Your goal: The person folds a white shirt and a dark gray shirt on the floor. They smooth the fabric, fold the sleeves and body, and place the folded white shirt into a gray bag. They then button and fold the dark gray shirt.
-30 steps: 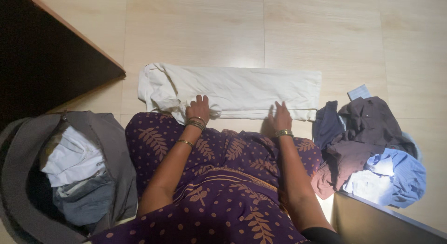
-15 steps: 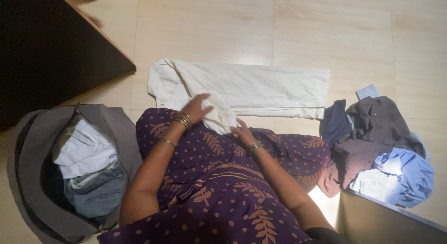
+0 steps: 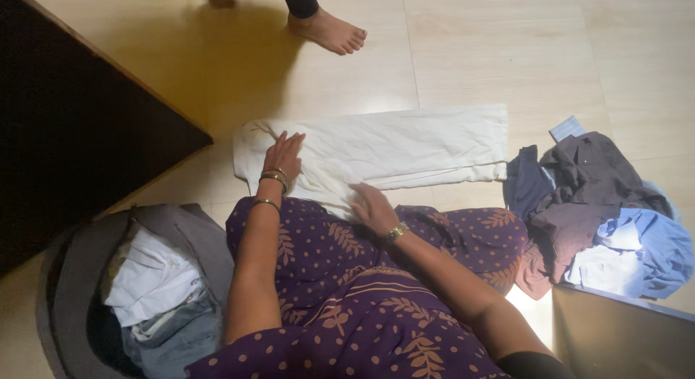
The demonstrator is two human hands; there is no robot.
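**Both hands flat on the cream garment, its length running off to my right**

Head view: my left hand point(image 3: 284, 153) lies palm down, fingers spread, on the left end of the cream garment point(image 3: 405, 144) that is stretched out on the floor point(image 3: 463, 53) just beyond my knees. My right hand point(image 3: 373, 207) presses flat on the near fold, close to my lap, gripping nothing. The cloth's long axis runs left to right, so most of it lies to the right of both hands; the right hand is nearer that free end.

Compared with half a second ago, my left hand has moved outward to the garment's far left corner, and the bunched fold there now lies smoother. A bare foot point(image 3: 329, 30) of another person has come into sight beyond the cloth.
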